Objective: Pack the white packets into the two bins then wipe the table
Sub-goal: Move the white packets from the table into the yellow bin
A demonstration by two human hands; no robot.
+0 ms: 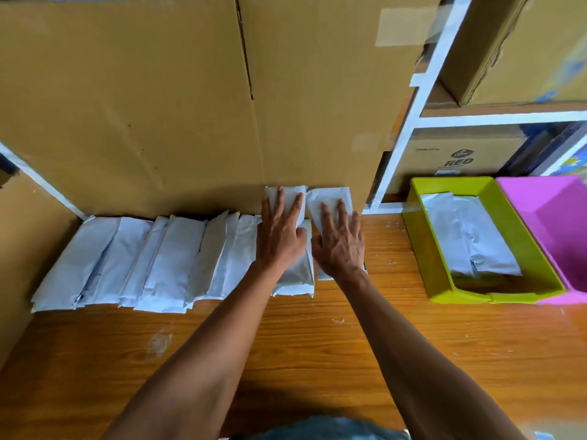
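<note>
Few white packets are seen packed in the green bin (pixel 422 249), the pink bin (pixel 540 198) bare; flat left hand (pixel 281 236) and right hand (pixel 340 246) press two more.

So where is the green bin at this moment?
In the head view, the green bin stands on the right side of the wooden table, touching the pink bin to its right; it already holds white packets.

We reach both bare forearms forward, side by side. Our left hand (pixel 281 236) lies palm down with its fingers (pixel 279 201) straight and slightly spread. Our right hand (pixel 340 242) lies just beside it, palm down too, fingers extended, thumbs nearly meeting.
</note>
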